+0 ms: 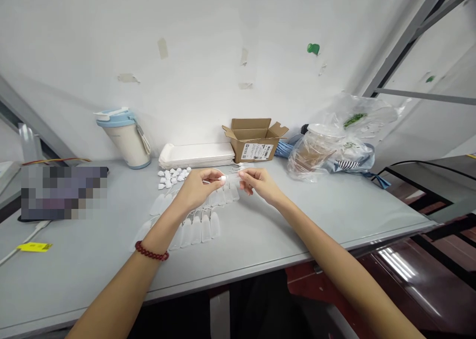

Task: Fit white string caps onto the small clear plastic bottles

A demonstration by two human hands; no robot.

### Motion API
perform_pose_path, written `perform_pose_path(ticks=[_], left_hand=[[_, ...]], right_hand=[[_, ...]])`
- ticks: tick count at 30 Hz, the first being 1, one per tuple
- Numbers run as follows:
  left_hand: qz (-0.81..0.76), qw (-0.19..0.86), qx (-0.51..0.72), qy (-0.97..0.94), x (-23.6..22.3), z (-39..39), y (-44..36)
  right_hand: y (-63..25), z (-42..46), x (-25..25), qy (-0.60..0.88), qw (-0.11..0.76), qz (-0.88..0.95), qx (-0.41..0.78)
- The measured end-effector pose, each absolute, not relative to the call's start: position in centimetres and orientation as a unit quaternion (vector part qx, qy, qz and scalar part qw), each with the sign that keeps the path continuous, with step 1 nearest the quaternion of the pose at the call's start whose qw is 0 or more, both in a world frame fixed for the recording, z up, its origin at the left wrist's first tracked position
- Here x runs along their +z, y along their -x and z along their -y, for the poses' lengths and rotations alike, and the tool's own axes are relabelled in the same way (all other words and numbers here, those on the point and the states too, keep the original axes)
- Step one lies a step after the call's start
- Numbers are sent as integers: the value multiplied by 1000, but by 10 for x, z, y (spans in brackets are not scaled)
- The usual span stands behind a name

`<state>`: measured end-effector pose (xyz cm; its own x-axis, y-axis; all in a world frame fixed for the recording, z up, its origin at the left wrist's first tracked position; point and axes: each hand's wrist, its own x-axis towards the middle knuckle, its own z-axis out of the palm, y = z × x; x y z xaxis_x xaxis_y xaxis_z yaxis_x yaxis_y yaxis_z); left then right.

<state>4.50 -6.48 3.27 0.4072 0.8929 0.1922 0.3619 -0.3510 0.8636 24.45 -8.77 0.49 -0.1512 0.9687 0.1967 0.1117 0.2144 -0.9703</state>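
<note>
Above the table, my left hand pinches a small white plastic piece between thumb and forefinger. My right hand is just to its right, thumb and forefinger pressed together on something thin and pale, too small to make out. Beneath and in front of the hands lie rows of translucent white tag-shaped pieces with white cords at their tops; my left forearm hides part of them. Beyond my left wrist is a cluster of small white pieces. A few thin white-ended pieces rest behind my right fingers.
Against the wall stand a blue-lidded tumbler, a stack of white trays and an open cardboard box. Plastic bags with a cup sit at the right. A blurred-out device and a cable with a yellow tag lie left.
</note>
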Motion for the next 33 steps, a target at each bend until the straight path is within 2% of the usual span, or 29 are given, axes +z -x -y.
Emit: perform_pose_path(ticks=[8, 20, 33], left_hand=[[-428, 383, 358, -736, 34, 68, -47], [-433, 476, 307, -702, 38, 70, -46], [-422, 442, 300, -732, 34, 69, -45]], right_hand=[[-243, 88, 7, 443, 487, 601, 454], [-244, 89, 8, 429, 478, 607, 468], [-245, 91, 8, 441, 464, 608, 469]])
